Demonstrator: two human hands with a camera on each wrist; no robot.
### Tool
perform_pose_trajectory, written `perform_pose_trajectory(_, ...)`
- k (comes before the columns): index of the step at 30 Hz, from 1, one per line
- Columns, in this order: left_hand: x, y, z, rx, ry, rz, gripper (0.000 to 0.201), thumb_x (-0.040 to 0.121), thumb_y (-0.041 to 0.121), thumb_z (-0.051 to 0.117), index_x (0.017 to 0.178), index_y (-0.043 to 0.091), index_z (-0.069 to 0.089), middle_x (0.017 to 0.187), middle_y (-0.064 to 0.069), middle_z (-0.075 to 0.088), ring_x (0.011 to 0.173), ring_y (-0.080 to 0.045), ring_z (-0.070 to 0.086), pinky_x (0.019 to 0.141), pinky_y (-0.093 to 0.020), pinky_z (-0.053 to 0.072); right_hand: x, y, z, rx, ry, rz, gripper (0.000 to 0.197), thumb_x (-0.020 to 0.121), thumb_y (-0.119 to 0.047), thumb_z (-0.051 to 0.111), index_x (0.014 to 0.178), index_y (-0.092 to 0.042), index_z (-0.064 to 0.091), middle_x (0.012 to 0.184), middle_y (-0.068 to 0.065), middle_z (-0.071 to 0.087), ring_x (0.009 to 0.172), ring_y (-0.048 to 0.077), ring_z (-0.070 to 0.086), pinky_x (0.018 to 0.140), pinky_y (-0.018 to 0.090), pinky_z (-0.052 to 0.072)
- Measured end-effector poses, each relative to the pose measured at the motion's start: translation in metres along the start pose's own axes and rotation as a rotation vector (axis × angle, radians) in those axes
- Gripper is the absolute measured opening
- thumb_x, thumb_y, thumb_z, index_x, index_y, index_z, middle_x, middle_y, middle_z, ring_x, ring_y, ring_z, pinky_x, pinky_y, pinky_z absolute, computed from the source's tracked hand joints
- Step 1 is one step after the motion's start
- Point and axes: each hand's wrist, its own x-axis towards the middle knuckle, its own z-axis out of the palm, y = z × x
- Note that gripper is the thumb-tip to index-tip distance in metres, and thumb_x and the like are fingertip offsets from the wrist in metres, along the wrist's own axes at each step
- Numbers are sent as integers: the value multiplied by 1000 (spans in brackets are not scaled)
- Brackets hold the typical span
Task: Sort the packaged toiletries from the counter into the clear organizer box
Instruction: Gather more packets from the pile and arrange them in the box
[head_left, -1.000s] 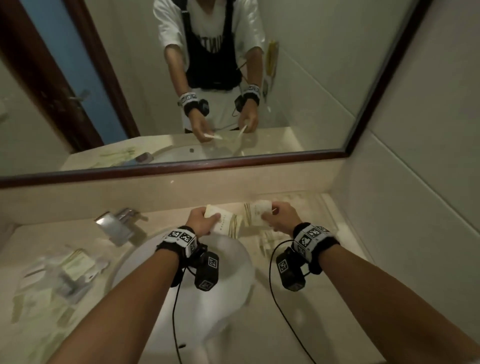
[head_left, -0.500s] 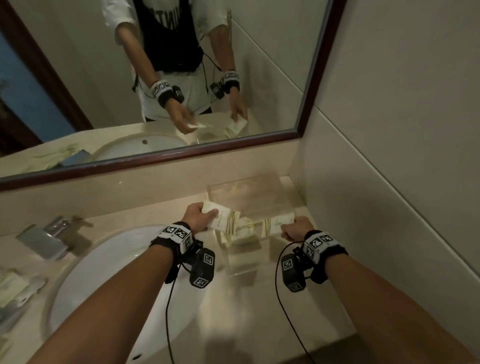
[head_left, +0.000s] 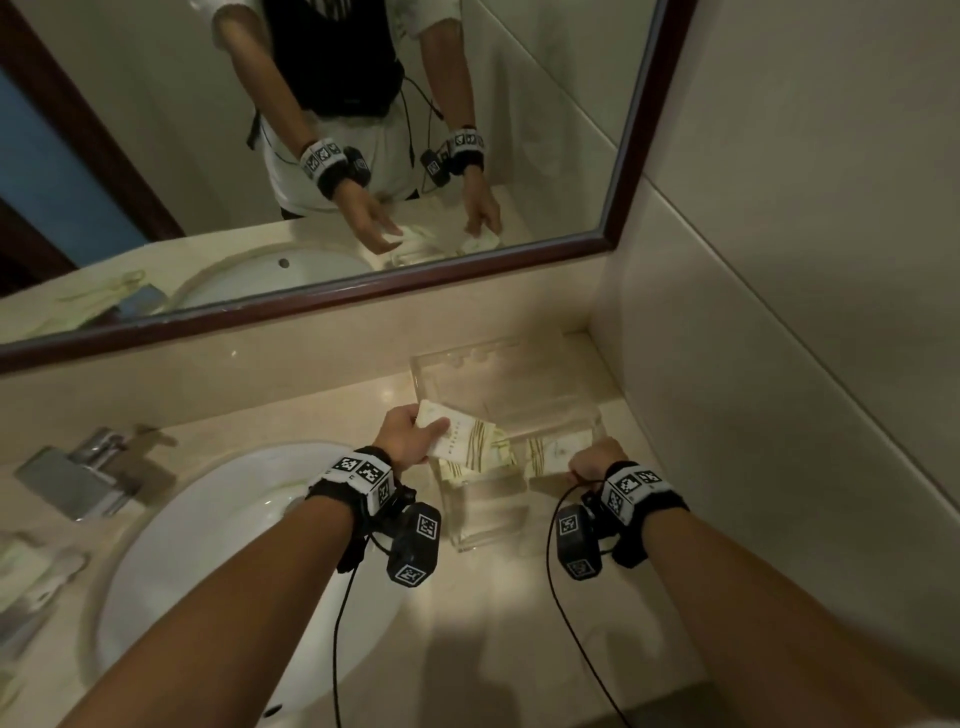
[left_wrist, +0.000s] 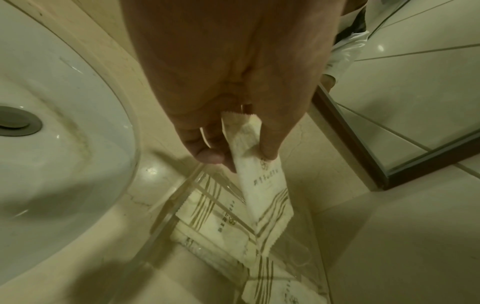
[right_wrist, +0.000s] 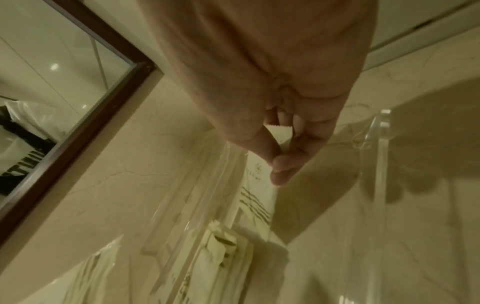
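Observation:
A clear organizer box (head_left: 511, 374) stands on the counter by the right wall. My left hand (head_left: 410, 436) pinches a white striped sachet (head_left: 462, 439) between thumb and fingers above the box's left side; the same sachet (left_wrist: 259, 181) hangs down from my left hand (left_wrist: 228, 144) over other packets (left_wrist: 207, 224) lying in the box. My right hand (head_left: 589, 460) pinches a second white sachet (head_left: 553, 452) at the box's right front, and in the right wrist view that sachet (right_wrist: 257, 181) dips below my right hand (right_wrist: 280, 152) into the clear box (right_wrist: 381, 144).
A white sink basin (head_left: 218, 551) lies left of the box, with a chrome tap (head_left: 78, 478) behind it. More packaged toiletries (head_left: 31, 577) lie blurred on the counter at far left. A framed mirror (head_left: 623, 156) and a tiled wall (head_left: 805, 312) close off the back and right.
The view has swung further right and down toward the box. Both hands have lowered their sachets closer to the box; the right one now sits at its front right part.

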Motion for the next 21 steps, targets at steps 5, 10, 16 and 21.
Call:
perform_pose_trajectory(5, 7, -4, -3, -2, 3, -11, 28, 92, 15, 59, 114, -2, 60, 100, -15, 67, 83, -24, 61, 55, -25, 46, 5, -12, 9, 29, 144, -42, 43, 88, -8, 59, 130, -1, 56, 127, 18, 62, 113, 32, 61, 85, 29, 49)
perform_pose_trajectory(10, 11, -8, -4, -17, 10, -19, 26, 92, 15, 59, 112, -1, 61, 94, -13, 66, 70, -17, 60, 55, -25, 46, 8, -16, 17, 30, 181, -31, 29, 91, -7, 56, 116, 3, 65, 120, 19, 66, 109, 33, 62, 83, 29, 48)
perform_pose_trajectory(16, 12, -8, -3, -39, -5, -28, 26, 92, 15, 59, 112, 0, 61, 94, -13, 66, 78, -23, 60, 52, -25, 45, 5, -17, 17, 116, 191, 10, 36, 85, -4, 62, 121, 2, 61, 120, 17, 67, 110, 32, 63, 83, 26, 48)
perform_pose_trajectory(21, 7, -10, 7, -113, -74, -68, 24, 92, 13, 59, 109, -3, 59, 76, -15, 67, 42, -16, 54, 34, -19, 37, -2, -13, 10, 53, 168, 24, 35, 70, -7, 74, 102, 5, 70, 98, 15, 74, 90, 26, 70, 75, 28, 58)
